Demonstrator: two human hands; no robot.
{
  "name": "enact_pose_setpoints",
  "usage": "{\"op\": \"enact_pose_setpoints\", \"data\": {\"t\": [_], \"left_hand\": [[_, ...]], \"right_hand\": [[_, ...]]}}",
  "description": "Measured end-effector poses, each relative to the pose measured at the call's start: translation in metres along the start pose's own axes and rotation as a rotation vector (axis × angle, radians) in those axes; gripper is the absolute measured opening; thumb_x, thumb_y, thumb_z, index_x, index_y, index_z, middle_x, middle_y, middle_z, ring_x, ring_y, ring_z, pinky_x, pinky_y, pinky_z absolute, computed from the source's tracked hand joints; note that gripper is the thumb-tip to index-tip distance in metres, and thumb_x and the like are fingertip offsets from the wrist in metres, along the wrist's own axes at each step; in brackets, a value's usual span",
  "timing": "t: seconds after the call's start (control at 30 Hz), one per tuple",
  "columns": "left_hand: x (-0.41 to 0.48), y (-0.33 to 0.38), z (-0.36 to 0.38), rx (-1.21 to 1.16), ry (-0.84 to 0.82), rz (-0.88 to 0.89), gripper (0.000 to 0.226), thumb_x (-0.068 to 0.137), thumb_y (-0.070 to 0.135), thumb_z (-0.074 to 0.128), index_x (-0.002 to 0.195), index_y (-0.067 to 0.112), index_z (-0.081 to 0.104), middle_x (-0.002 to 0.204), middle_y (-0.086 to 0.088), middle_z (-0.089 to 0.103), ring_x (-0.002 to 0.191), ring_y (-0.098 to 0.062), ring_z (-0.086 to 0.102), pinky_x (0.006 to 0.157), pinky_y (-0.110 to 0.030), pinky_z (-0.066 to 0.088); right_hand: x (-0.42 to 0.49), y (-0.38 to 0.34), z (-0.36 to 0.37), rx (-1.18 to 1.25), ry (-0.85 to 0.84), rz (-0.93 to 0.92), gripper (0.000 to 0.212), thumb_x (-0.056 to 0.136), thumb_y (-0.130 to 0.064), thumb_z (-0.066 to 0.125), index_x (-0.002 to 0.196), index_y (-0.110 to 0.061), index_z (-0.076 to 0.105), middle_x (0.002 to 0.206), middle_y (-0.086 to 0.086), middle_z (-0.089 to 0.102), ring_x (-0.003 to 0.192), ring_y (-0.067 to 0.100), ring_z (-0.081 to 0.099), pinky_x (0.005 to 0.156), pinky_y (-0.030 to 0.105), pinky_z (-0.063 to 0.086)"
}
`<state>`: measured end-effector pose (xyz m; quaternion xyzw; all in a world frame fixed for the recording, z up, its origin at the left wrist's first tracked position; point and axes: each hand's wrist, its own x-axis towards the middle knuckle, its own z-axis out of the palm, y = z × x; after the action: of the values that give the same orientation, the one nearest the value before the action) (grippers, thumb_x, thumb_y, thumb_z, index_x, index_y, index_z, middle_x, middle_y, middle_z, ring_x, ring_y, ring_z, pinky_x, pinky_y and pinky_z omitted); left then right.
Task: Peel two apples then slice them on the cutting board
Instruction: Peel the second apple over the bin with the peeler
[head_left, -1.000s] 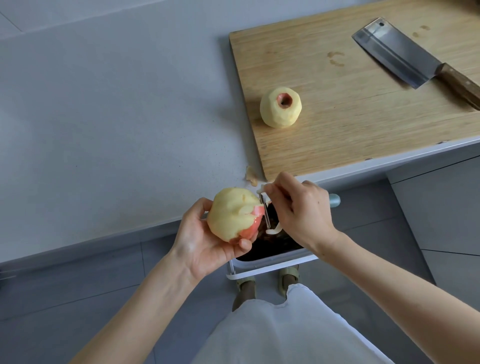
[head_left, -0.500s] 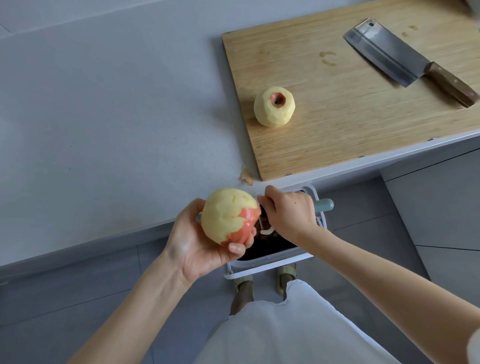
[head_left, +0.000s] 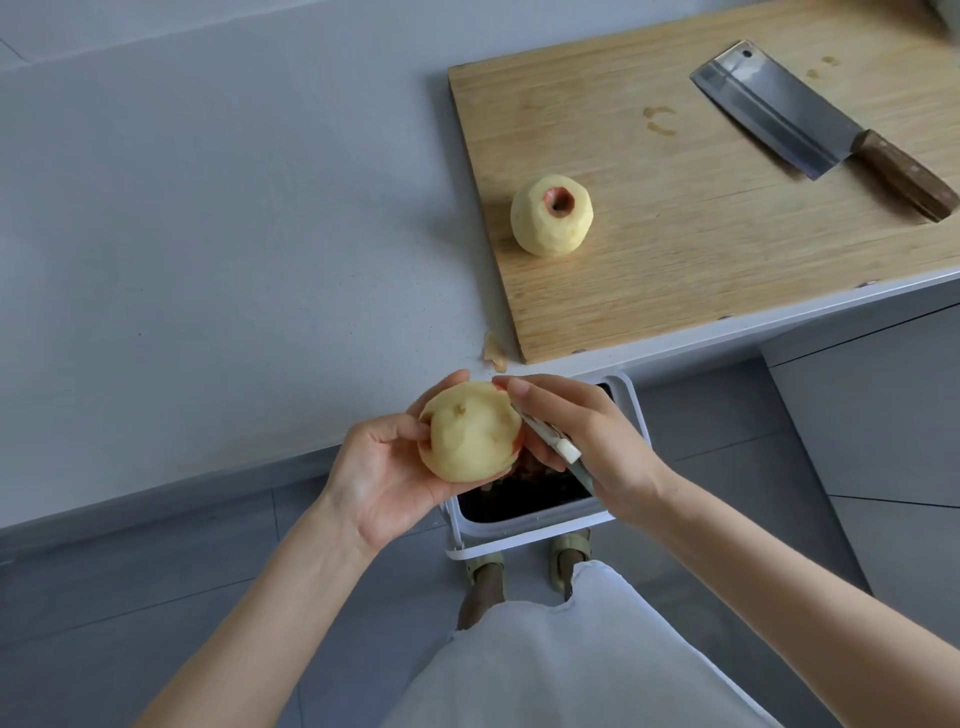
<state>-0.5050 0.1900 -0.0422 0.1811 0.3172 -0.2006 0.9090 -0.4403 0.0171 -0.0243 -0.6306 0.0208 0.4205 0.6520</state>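
One peeled apple (head_left: 551, 215) lies on the cutting board (head_left: 701, 249); the left hand (head_left: 384, 467) cradles the second apple (head_left: 470, 431) in curled fingers (head_left: 448, 381) while the right hand (head_left: 587, 436) pinches a peeler (head_left: 553, 441) against it.

Matt wooden cutting board (head_left: 675, 249), shiny steel cleaver (head_left: 774, 111), speckled matt countertop (head_left: 208, 234)

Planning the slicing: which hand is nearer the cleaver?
Right. The right hand, gripping the peeler, is left of the cleaver, nearer the person; the left hand, holding the apple, is farther left.
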Motion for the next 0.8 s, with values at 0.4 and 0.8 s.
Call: {"op": "enact_pose_setpoints", "data": {"t": [0.4, 0.8], "left_hand": [[0.010, -0.005, 0.014, 0.211, 0.119, -0.063, 0.065, 0.061, 0.051, 0.078, 0.110, 0.010, 0.068, 0.101, -0.016, 0.069, 0.084, -0.030, 0.068, 0.077, -0.044, 0.052], [0.010, -0.007, 0.016, 0.302, 0.173, -0.024, 0.055, 0.077, 0.041, 0.072, 0.123, 0.012, 0.062, 0.113, -0.017, 0.064, 0.095, -0.031, 0.066, 0.079, -0.054, 0.054]], "right_hand": [[-0.003, 0.021, 0.013, -0.046, 0.289, -0.268, 0.033, 0.079, -0.049, 0.063, 0.101, -0.026, 0.072, 0.077, 0.036, 0.054, 0.064, 0.037, 0.050, 0.062, 0.043, 0.047], [0.004, 0.031, -0.001, -0.791, 0.577, -0.936, 0.027, 0.082, -0.035, 0.061, 0.076, -0.010, 0.068, 0.062, -0.007, 0.062, 0.054, 0.011, 0.054, 0.055, 0.036, 0.043]]}}
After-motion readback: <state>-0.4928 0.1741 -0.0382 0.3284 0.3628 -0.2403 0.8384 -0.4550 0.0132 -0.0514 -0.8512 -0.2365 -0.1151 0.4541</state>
